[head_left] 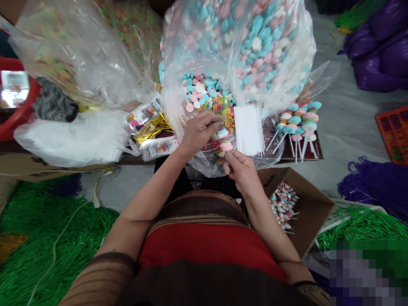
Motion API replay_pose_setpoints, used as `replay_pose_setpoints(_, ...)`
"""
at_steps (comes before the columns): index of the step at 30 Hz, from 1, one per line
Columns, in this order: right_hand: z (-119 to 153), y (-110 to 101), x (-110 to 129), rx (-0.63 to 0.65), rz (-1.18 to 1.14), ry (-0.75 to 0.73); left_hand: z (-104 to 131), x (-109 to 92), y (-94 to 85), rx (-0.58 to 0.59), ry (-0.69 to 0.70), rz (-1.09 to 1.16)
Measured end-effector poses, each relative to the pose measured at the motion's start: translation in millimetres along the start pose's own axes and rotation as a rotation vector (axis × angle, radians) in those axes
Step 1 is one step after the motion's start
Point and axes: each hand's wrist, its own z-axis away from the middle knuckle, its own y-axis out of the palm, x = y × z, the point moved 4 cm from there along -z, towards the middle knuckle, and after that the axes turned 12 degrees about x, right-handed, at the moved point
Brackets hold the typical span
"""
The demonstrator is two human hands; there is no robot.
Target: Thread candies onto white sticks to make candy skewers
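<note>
My left hand [201, 131] is closed at the upper end of a short row of candies, its thumb and fingers pressed together; what they pinch is too small to tell. Below and to the right, my right hand [238, 165] pinches the lower end of the row, by the pink and white candy [226, 146]. A blue and white candy [222, 133] sits higher in the row. Behind my hands lie loose marshmallows [200, 90] and colourful gummy rings [227, 111]. White sticks [249, 131] lie right of my hands. Finished-looking candy skewers [298, 121] are piled farther right.
Big clear bags of marshmallows [264, 46] and gummy rings [57, 63] stand behind. Gold ties [153, 129] and printed packets [158, 148] lie at left. A cardboard box [307, 208] with wrapped candies [283, 205] stands below right; a red basin [24, 102] is far left.
</note>
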Motion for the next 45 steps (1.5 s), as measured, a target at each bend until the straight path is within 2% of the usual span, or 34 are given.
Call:
replay_pose_setpoints(4, -2, -1, -2, -0.037, 0.0, -0.037, 4, -1, 6.2, 0.022, 0.063, 0.041)
replay_pose_setpoints(8, -3, -6, -6, -0.102, 0.082, -0.109, 5, 13, 13.6, -0.042, -0.023, 0.281)
replay_pose_setpoints(14, 3, -19, 4, -0.345, 0.347, -0.319, 7, 20, 27.9, -0.07, -0.098, 0.502)
replay_pose_setpoints(16, 2, -17, 3, -0.312, 0.275, -0.291, 11, 18, 35.4, -0.068, -0.095, 0.529)
replay_pose_setpoints(19, -5, -9, -7, -0.117, 0.019, -0.107, 17, 14, 45.8, -0.037, -0.11, 0.54)
replay_pose_setpoints(21, -7, -5, -9, -0.03, -0.108, -0.035, 19, 13, 46.0, -0.012, -0.131, 0.518)
replay_pose_setpoints(23, -7, -7, -5, -0.029, -0.156, -0.062, 15, 13, 36.6, 0.017, -0.15, 0.428)
replay_pose_setpoints(25, -5, -12, 1, -0.065, -0.154, -0.128, 4, 17, 17.1, 0.037, -0.178, 0.219)
replay_pose_setpoints(29, -1, -18, 8, -0.091, -0.121, -0.197, -28, 32, -33.4, 0.032, -0.334, -0.498)
replay_pose_setpoints(31, 0, -17, 7, -0.089, -0.111, -0.197, -38, 42, -48.2, 0.116, -0.467, -0.78)
replay_pose_setpoints(33, 1, -17, 6, -0.091, -0.111, -0.188, -41, 48, -54.1, 0.195, -0.53, -0.93)
replay_pose_setpoints(35, 1, -18, 4, -0.098, -0.112, -0.186, -39, 49, -55.2, 0.225, -0.531, -0.971)
replay_pose_setpoints(40, 1, -23, 5, -0.123, -0.111, -0.206, -33, 47, -60.2, 0.186, -0.513, -0.894)
replay_pose_setpoints(43, 1, -23, 5, -0.12, -0.103, -0.211, -43, 47, -61.3, 0.133, -0.484, -0.735)
replay_pose_setpoints(45, 1, -22, 4, -0.12, -0.107, -0.208, -51, 47, -56.6, 0.144, -0.479, -0.699)
